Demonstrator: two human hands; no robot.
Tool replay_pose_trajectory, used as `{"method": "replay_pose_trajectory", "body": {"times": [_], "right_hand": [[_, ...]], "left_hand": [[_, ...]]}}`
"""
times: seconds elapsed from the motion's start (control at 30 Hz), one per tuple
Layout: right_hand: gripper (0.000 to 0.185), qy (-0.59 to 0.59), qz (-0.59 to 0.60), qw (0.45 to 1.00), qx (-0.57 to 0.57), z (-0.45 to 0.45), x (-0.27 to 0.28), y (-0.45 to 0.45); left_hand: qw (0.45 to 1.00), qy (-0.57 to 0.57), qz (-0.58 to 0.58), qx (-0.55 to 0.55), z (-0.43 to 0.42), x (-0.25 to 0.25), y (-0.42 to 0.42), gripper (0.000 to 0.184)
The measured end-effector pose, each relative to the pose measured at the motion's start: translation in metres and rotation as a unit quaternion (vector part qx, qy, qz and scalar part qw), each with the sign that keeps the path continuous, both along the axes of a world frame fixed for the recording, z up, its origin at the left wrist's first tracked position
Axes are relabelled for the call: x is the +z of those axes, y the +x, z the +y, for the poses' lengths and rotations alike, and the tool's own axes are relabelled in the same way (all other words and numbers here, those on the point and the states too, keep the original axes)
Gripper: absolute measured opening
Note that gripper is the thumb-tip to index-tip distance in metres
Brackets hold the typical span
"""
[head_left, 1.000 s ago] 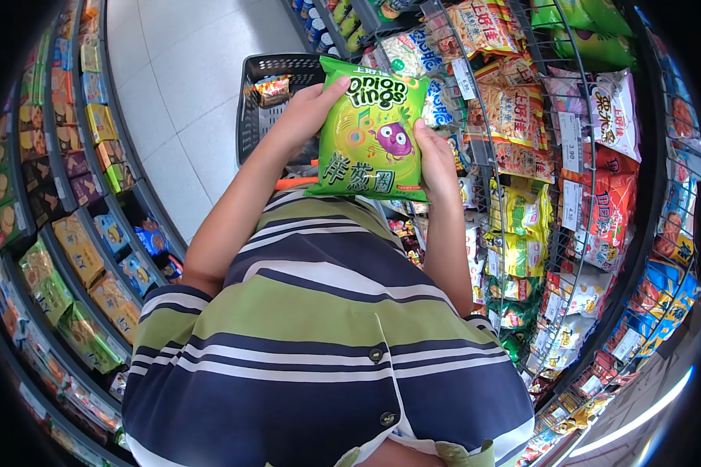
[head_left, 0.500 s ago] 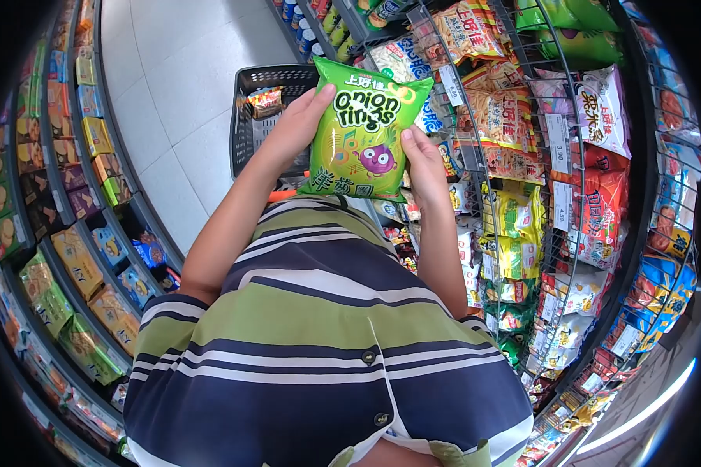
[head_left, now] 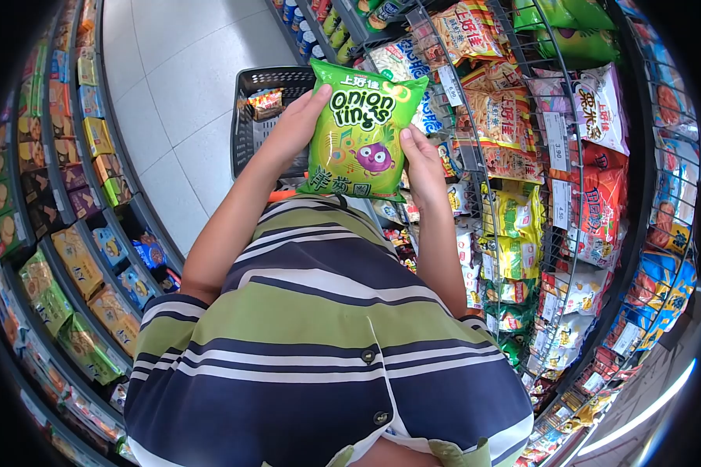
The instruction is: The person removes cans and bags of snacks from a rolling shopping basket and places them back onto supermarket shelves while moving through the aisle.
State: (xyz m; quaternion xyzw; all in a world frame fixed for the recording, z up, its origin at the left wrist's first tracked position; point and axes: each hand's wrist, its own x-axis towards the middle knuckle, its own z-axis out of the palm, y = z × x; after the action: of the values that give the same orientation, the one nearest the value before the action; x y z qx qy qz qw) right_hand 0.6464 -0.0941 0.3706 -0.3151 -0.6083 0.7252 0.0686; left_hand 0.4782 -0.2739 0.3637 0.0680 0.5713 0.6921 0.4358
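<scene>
A green bag of onion rings (head_left: 366, 132) is held up in front of my body, its printed front facing me. My left hand (head_left: 300, 124) grips the bag's left edge, thumb on the front and the other fingers hidden behind. On the opposite edge, my right hand (head_left: 424, 163) holds it the same way. Behind the bag and to its left is a black shopping basket (head_left: 245, 78), partly covered by my left arm. Inside the basket lies a small snack packet (head_left: 265, 103).
Wire racks of bagged snacks stand close on the right, with yellow bags (head_left: 514, 214), a red bag (head_left: 600, 194) and price tags (head_left: 557, 140). Shelves of boxed goods (head_left: 78, 257) line the left. Pale floor tiles (head_left: 187, 93) run between them.
The bag has shifted very slightly to the left and tilted a little in my hands. Both hands keep their hold, and the basket stays put.
</scene>
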Motion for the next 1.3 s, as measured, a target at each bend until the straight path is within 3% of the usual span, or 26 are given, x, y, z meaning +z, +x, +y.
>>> {"method": "replay_pose_trajectory", "body": {"times": [1.3], "right_hand": [[0.042, -0.025, -0.009, 0.999, -0.033, -0.002, -0.005, 0.008]], "left_hand": [[1.000, -0.015, 0.002, -0.007, -0.001, -0.011, 0.008, 0.061]]}}
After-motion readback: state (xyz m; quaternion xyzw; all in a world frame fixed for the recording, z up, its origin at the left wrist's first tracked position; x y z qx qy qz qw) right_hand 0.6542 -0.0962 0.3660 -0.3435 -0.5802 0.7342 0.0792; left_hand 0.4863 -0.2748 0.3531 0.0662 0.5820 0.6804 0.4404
